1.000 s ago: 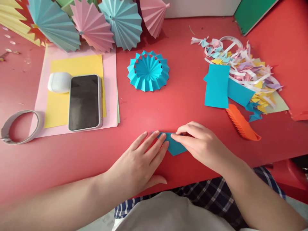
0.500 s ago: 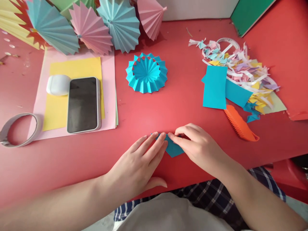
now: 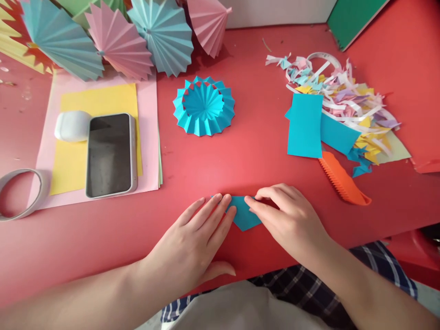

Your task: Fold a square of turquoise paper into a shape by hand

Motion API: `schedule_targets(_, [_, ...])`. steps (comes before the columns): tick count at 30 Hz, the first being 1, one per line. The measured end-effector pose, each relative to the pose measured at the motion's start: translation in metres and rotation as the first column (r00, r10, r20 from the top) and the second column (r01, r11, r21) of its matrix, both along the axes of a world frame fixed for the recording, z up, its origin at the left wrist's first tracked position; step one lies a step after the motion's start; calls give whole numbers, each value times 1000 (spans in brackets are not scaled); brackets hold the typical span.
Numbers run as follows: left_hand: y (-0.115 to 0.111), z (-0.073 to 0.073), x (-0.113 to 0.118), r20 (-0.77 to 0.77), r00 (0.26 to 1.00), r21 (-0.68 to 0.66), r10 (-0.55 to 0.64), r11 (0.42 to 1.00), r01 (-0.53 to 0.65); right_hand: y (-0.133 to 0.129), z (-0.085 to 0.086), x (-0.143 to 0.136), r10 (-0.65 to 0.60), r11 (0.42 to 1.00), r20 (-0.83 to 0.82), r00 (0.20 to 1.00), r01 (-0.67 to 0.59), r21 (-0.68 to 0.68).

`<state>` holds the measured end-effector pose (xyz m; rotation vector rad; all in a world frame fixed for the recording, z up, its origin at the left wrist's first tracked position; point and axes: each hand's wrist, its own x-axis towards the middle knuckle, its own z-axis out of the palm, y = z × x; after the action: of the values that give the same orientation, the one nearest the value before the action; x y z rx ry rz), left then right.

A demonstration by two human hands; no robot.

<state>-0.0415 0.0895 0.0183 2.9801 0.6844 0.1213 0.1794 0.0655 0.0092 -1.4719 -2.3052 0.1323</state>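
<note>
A small blue folded paper (image 3: 243, 217) with a pointed lower edge lies on the red table (image 3: 220, 160) near its front edge. My left hand (image 3: 199, 238) rests flat over the paper's left part, fingers stretched out and thumb apart. On the right side, my right hand (image 3: 292, 220) pinches the paper's upper right edge between thumb and fingertips. Both hands hide the ends of the paper. Beyond them stands a pleated blue paper ring (image 3: 205, 106).
Pink and yellow sheets (image 3: 148, 151) lie left under a phone (image 3: 110, 156) and a white case (image 3: 73, 126), beside a roll of tape (image 3: 43, 188). Pleated paper fans (image 3: 161, 36) stand behind. Blue sheets (image 3: 305, 126), paper scraps (image 3: 347, 98) and an orange cutter (image 3: 343, 179) lie right.
The view has shifted slightly. My right hand has moved a little to the right, away from my left fingertips, and more of the blue paper's middle shows. My left hand stays on it.
</note>
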Motion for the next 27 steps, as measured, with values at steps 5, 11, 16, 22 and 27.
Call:
schedule_targets(5, [0,1,0,-4,1000,7,-4,1000,4,-1,3,4,-30,1000,-41,999,30,0])
schedule_targets(11, [0,0,0,9,1000,-2,-1,1000,1,-1,2,5,-23,1000,-43,999,24,15])
schedule_targets(16, [2,0,1,-11,1000,-14,-4,1000,4,-3,-1,-1,-41,999,-17,999,41,34])
schedule_targets(22, [1,-1,2,-33,999,-57,37,998,-38,-7,-3,-8,-66,997,-11,998,66,49])
schedule_targets(27, [-2,-1,0,-27,999,-84,46,995,-48,-9,-3,-6,-142,990,6,990,142,-7])
